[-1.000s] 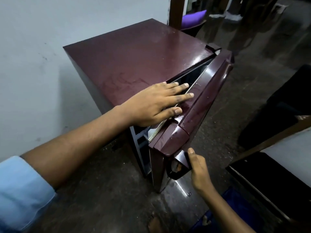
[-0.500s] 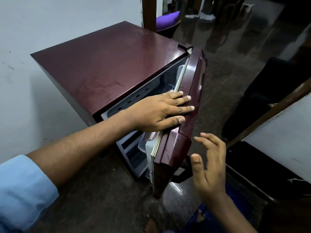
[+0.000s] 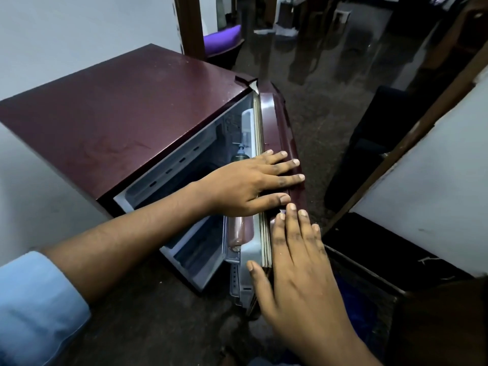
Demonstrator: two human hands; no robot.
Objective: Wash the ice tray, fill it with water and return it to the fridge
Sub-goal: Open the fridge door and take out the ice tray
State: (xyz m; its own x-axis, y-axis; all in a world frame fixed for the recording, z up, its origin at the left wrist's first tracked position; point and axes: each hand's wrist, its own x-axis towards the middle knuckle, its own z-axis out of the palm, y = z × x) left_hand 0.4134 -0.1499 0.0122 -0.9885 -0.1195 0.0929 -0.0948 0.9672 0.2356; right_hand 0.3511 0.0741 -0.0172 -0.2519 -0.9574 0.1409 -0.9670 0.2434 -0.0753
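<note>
The small maroon metal fridge (image 3: 126, 122) stands with its glossy maroon door (image 3: 277, 120) swung partly out, so its pale grey lining and upper compartment show. The left hand (image 3: 245, 186) lies flat across the door's top edge, fingers straight and grasping nothing. The right hand (image 3: 298, 265) rests flat on the same edge, at the corner of the fridge nearest the person, also with nothing in it. The ice tray is not visible anywhere. It may sit inside the fridge's dim upper compartment, but I cannot tell. A brownish cylindrical bottle (image 3: 236, 233) stands in the door rack inside the fridge. No sink or water is in view, and both hands are bare. My reading is that the tray has yet to be fetched, leaving washing, filling and returning ahead, though a final closing of the door would look alike.
</note>
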